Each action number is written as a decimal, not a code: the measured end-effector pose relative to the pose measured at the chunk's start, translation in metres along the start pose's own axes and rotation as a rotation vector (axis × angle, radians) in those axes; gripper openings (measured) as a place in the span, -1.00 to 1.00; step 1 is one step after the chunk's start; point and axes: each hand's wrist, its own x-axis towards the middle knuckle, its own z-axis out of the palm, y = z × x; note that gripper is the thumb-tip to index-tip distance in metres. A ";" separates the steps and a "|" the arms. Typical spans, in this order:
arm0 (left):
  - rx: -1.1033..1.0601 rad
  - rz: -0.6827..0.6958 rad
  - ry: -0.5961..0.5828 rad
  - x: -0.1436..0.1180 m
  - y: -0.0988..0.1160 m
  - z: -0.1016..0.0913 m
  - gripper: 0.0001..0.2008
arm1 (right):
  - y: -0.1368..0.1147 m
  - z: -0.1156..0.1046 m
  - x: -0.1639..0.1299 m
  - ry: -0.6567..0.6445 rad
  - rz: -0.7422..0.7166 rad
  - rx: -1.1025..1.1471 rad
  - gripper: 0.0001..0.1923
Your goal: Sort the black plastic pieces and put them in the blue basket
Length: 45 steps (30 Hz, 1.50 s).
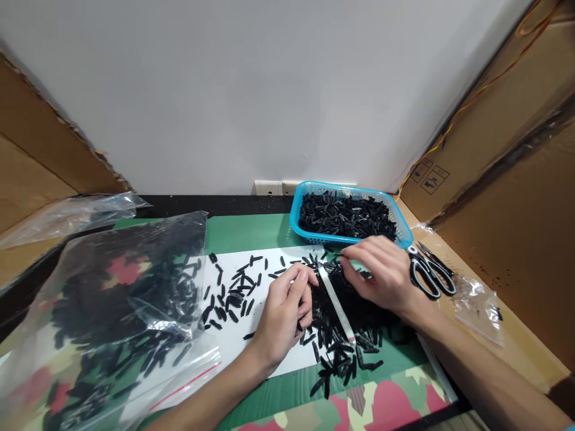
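Note:
My left hand [285,314] is closed above the white sheet [278,353], its thumb pressed against curled fingers. A dark bit shows under those fingers, but what they hold is mostly hidden. To its right, my right hand [381,272] pinches a small black piece [336,255] between thumb and fingertips. Below that hand lies a heap of short black strips [335,353]. A flat pale metal strip [336,305], like a file or tweezers, rests slanted on the heap. More loose black strips [238,293] are scattered on the sheet left of my left hand.
A blue basket [294,216] full of black pieces stands at the back. Scissors [431,275] and a small clear bag [478,308] lie at right. A large clear zip bag [130,287] of black pieces covers the left. Cardboard walls [516,161] flank the green mat [247,230].

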 end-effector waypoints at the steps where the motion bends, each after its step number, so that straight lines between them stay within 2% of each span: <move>1: -0.017 -0.007 0.003 0.000 0.000 0.000 -0.65 | 0.007 -0.004 0.002 0.055 0.029 -0.131 -0.96; 3: -0.053 -0.012 0.014 0.001 0.001 -0.001 -0.65 | 0.016 -0.009 0.007 0.106 0.171 -0.254 -0.84; 5: -0.086 -0.014 0.029 0.002 0.002 -0.001 -0.65 | 0.012 -0.008 0.009 0.089 0.224 -0.222 -0.75; 6: -0.098 -0.020 0.035 0.002 0.002 -0.001 -0.66 | 0.005 -0.006 0.008 0.057 0.186 -0.159 -0.77; 9: -0.107 -0.020 0.053 0.004 0.000 -0.002 -0.67 | -0.027 0.006 0.000 -0.115 -0.056 0.159 -0.86; 11: -0.075 0.043 0.077 0.005 -0.001 -0.003 -0.68 | -0.048 0.016 -0.006 -0.215 -0.191 0.278 -0.82; 13: -0.021 0.116 0.105 0.007 -0.002 -0.003 -0.69 | -0.062 0.023 -0.012 -0.268 -0.235 0.308 -0.91; 15: -0.030 0.106 0.117 0.008 0.000 -0.003 -0.72 | -0.066 0.026 -0.014 -0.279 -0.221 0.346 -0.85; 18: -0.080 0.001 0.115 0.008 0.006 -0.002 -0.77 | -0.062 0.022 -0.012 -0.266 -0.073 0.497 -0.83; 21: -0.119 -0.076 0.088 0.008 0.011 -0.003 -0.78 | -0.051 0.016 -0.008 -0.227 0.265 0.719 -0.89; 24: -0.130 -0.082 0.032 0.007 0.011 -0.005 -0.76 | -0.039 0.018 -0.005 -0.164 0.599 0.957 -0.96; 27: -0.105 -0.045 -0.029 0.006 0.009 -0.005 -0.73 | -0.031 0.024 -0.005 -0.137 0.765 1.136 -0.87; 33: 0.005 -0.013 -0.112 0.001 0.008 0.000 -0.65 | -0.029 0.029 -0.009 -0.176 0.867 1.230 -0.78; 45: 0.049 0.039 -0.079 -0.001 0.005 0.002 -0.65 | -0.030 0.026 -0.004 -0.211 0.867 1.202 -0.68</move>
